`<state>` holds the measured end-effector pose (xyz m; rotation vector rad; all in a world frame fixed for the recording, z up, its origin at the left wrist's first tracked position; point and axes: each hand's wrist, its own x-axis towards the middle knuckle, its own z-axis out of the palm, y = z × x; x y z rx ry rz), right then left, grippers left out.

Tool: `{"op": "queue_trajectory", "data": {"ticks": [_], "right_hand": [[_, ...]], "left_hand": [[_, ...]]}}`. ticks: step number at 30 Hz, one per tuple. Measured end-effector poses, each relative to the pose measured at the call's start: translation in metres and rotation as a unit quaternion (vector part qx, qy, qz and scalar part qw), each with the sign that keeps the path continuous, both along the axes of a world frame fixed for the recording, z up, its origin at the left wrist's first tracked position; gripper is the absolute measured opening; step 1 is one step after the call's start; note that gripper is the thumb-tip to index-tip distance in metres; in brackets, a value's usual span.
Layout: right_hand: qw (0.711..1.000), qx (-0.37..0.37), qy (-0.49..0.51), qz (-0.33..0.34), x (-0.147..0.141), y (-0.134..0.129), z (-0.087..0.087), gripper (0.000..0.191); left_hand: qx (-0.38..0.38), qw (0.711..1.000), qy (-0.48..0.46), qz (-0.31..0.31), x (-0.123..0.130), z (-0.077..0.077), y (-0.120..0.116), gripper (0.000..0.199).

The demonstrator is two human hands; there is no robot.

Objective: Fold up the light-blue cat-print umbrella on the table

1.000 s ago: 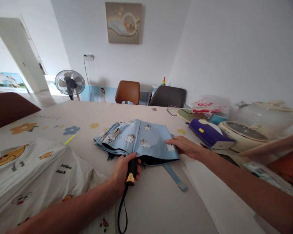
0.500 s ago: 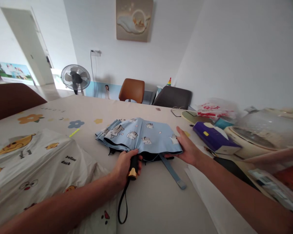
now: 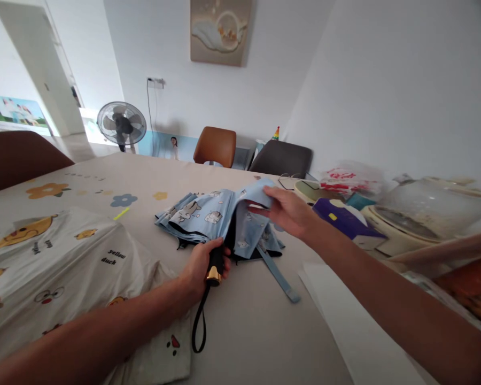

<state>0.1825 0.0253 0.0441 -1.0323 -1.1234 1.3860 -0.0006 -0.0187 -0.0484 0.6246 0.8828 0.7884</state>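
Note:
A light blue umbrella [image 3: 212,216] printed with cartoon animals lies collapsed on the table, its panels loose and fanned out. My left hand [image 3: 198,267] is wrapped round its black handle with a gold-coloured end, from which a black wrist loop hangs. Between the fingers and thumb of my right hand [image 3: 286,208] is the edge of one canopy panel, lifted up and folded toward the middle. Beneath that panel, black lining and another blue panel show. The umbrella's blue closing strap [image 3: 279,275] trails on the table toward me.
A white cloth with yellow duck prints [image 3: 80,267] covers the table's left side. On the right stand a purple tissue box [image 3: 344,219], a glass-lidded pot [image 3: 404,224], a plastic bag [image 3: 348,179] and white paper [image 3: 340,315]. Chairs and a fan [image 3: 122,124] stand beyond the table.
My right hand has raised the right panel's edge and carried it up and leftward, uncovering the panel beneath. My left hand keeps its hold on the handle.

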Motion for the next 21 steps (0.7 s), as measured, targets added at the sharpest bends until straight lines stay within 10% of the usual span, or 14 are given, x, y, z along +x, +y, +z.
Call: {"op": "queue_trajectory", "data": {"ticks": [7,13,21], "right_hand": [[0.980,0.026,-0.189,0.056,0.003,-0.015,-0.041,0.019],[0.858,0.099,-0.502,0.050,-0.002,-0.045,-0.061,0.022],[0.826,0.080,-0.555,-0.060,-0.019,-0.034,-0.061,0.013]], "left_hand": [[0.002,1.000,-0.028,-0.005,-0.001,0.000,0.001,0.031],[0.023,0.999,-0.036,-0.034,-0.006,0.010,0.004,0.028],[0.034,0.995,-0.088,-0.023,-0.013,0.032,0.001,0.024]]}}
